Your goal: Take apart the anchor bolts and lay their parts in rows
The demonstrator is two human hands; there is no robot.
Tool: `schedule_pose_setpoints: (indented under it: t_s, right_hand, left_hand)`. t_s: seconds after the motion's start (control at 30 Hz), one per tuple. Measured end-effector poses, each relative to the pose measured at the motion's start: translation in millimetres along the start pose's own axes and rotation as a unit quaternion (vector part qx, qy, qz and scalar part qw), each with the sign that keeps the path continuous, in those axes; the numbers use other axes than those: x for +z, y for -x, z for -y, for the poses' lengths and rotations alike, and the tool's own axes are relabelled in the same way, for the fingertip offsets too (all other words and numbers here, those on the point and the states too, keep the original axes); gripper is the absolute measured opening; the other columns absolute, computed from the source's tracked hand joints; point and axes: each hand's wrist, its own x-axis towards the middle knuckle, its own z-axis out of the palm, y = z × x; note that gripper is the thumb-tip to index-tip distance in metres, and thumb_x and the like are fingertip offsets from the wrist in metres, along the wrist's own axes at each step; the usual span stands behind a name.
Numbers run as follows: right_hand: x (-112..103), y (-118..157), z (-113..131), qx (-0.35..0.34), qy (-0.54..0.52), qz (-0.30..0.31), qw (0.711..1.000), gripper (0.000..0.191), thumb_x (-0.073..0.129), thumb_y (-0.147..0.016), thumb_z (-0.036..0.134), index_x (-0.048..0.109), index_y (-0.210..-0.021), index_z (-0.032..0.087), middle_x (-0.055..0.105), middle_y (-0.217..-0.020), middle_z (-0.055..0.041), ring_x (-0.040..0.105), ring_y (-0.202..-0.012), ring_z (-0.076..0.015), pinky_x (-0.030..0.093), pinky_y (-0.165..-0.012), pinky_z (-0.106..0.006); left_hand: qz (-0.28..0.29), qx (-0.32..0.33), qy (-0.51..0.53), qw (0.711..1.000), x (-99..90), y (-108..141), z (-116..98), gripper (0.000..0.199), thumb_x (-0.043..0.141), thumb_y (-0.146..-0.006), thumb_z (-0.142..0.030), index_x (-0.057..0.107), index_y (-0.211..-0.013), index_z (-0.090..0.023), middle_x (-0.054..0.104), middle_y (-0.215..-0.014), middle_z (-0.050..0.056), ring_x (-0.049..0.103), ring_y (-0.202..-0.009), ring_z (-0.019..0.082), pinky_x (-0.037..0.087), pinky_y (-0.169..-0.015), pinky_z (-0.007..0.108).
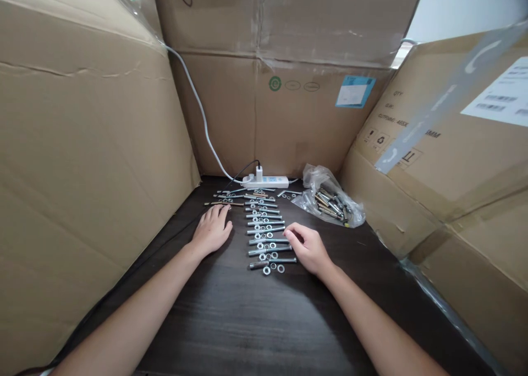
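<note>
Expansion bolts (264, 243) lie in a column of roughly parallel rows on the dark table, with nuts (267, 271) and washers (281, 268) set between them. My left hand (212, 230) rests palm down left of the column, fingers stretched out. Its fingertips are close to a long brass-coloured bolt (226, 204); whether they touch it I cannot tell. At the column's right side is my right hand (307, 248), its fingers curled in beside the bolt ends. Anything inside those fingers is hidden.
A clear plastic bag (330, 197) of bolts lies at the back right. Behind the column stands a white power strip (266, 181) with a plug and a white cable (198, 101). Cardboard boxes (223, 117) wall in the dark table (231, 321) at the left, back and right.
</note>
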Motion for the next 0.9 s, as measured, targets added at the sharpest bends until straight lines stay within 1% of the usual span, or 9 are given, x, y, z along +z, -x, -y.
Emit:
schedule_pose_setpoints:
  t_s: [0.07, 0.17, 0.23, 0.3, 0.37, 0.43, 0.6, 0.8, 0.9]
  right_hand:
    - [-6.3, -4.3, -9.1, 0.008, 0.013, -0.032, 0.999, 0.026, 0.043, -0.089, 0.033, 0.06, -0.077, 0.018, 0.057, -0.067, 0.0002, 0.049, -0.061, -0.0129, 0.036, -0.059, -0.023]
    - [-24.0, -11.1, -34.1, 0.042, 0.067, -0.116, 0.99, 0.027, 0.042, -0.087, 0.035, 0.06, -0.078, 0.017, 0.057, -0.068, -0.0009, 0.048, -0.061, -0.0136, 0.036, -0.059, -0.024]
    - [-39.6, -13.2, -55.5, 0.083, 0.132, -0.173, 0.973, 0.026, 0.043, -0.085, 0.035, 0.061, -0.08, 0.017, 0.056, -0.068, -0.0019, 0.048, -0.062, -0.0149, 0.036, -0.059, -0.025]
    - [-54.7, -12.4, -75.8, 0.136, 0.21, -0.198, 0.948, 0.024, 0.044, -0.083, 0.033, 0.062, -0.084, 0.017, 0.057, -0.077, -0.0049, 0.049, -0.067, -0.0167, 0.037, -0.062, -0.027]
    - [-66.2, -10.2, -91.6, 0.175, 0.294, -0.189, 0.921, 0.024, 0.043, -0.082, 0.03, 0.062, -0.089, 0.018, 0.058, -0.084, -0.0066, 0.051, -0.074, -0.0186, 0.038, -0.066, -0.028]
    - [-72.1, -9.0, -101.8, 0.185, 0.33, -0.183, 0.907, 0.025, 0.044, -0.08, 0.028, 0.063, -0.093, 0.018, 0.057, -0.089, -0.0084, 0.051, -0.083, -0.0221, 0.039, -0.072, -0.032]
    - [-69.7, -15.4, -113.9, 0.177, 0.368, -0.157, 0.899, 0.026, 0.049, -0.077, 0.025, 0.066, -0.095, 0.017, 0.057, -0.095, -0.0107, 0.047, -0.095, -0.0266, 0.037, -0.083, -0.037]
    - [-67.8, -19.3, -120.9, 0.174, 0.418, -0.127, 0.883, 0.022, 0.051, -0.078, 0.028, 0.066, -0.089, 0.018, 0.057, -0.093, -0.0103, 0.047, -0.093, -0.0268, 0.038, -0.083, -0.037]
    - [-69.4, -17.8, -123.8, 0.167, 0.418, -0.114, 0.886, 0.022, 0.051, -0.079, 0.029, 0.067, -0.09, 0.018, 0.058, -0.094, -0.0106, 0.047, -0.094, -0.0271, 0.038, -0.083, -0.038]
  left_hand:
    - [-0.006, 0.008, 0.015, 1.0, -2.8, 0.2, -1.9, 0.045, 0.041, -0.086, -0.029, 0.04, -0.13, -0.019, 0.045, -0.128, 0.012, 0.041, -0.12, 0.027, 0.035, -0.1, 0.041]
    - [-0.018, 0.03, 0.049, 0.998, -7.7, -0.3, -4.3, 0.039, 0.041, -0.087, -0.03, 0.044, -0.125, -0.021, 0.047, -0.122, 0.01, 0.043, -0.115, 0.026, 0.036, -0.098, 0.041]
    - [-0.019, 0.052, 0.076, 0.996, -10.3, -1.6, -4.4, 0.033, 0.041, -0.087, -0.029, 0.047, -0.118, -0.021, 0.049, -0.117, 0.008, 0.044, -0.112, 0.025, 0.037, -0.097, 0.04]
    - [-0.013, 0.076, 0.1, 0.992, -11.8, -3.2, -3.8, 0.028, 0.04, -0.087, -0.028, 0.05, -0.112, -0.021, 0.051, -0.113, 0.007, 0.045, -0.109, 0.023, 0.038, -0.096, 0.038]
    - [-0.013, 0.093, 0.119, 0.988, -12.8, -4.7, -3.1, 0.025, 0.04, -0.087, -0.027, 0.051, -0.108, -0.021, 0.053, -0.111, 0.006, 0.047, -0.107, 0.023, 0.039, -0.095, 0.036]
    - [-0.017, 0.099, 0.134, 0.986, -14.0, -5.7, -2.7, 0.024, 0.041, -0.086, -0.026, 0.052, -0.106, -0.021, 0.054, -0.11, 0.006, 0.048, -0.105, 0.023, 0.039, -0.094, 0.036]
    - [0.016, 0.116, 0.166, 0.979, -19.1, -5.5, -2.9, 0.02, 0.039, -0.088, -0.027, 0.054, -0.1, -0.021, 0.057, -0.101, 0.004, 0.052, -0.098, 0.02, 0.041, -0.087, 0.032]
    - [0.071, 0.127, 0.193, 0.97, -25.5, -1.7, -6.1, 0.023, 0.036, -0.089, -0.029, 0.058, -0.095, -0.023, 0.059, -0.095, 0.001, 0.055, -0.089, 0.017, 0.042, -0.079, 0.028]
    - [0.096, 0.137, 0.2, 0.965, -28.5, -0.4, -7.7, 0.025, 0.036, -0.09, -0.03, 0.059, -0.094, -0.023, 0.06, -0.095, 0.001, 0.056, -0.088, 0.017, 0.042, -0.078, 0.028]
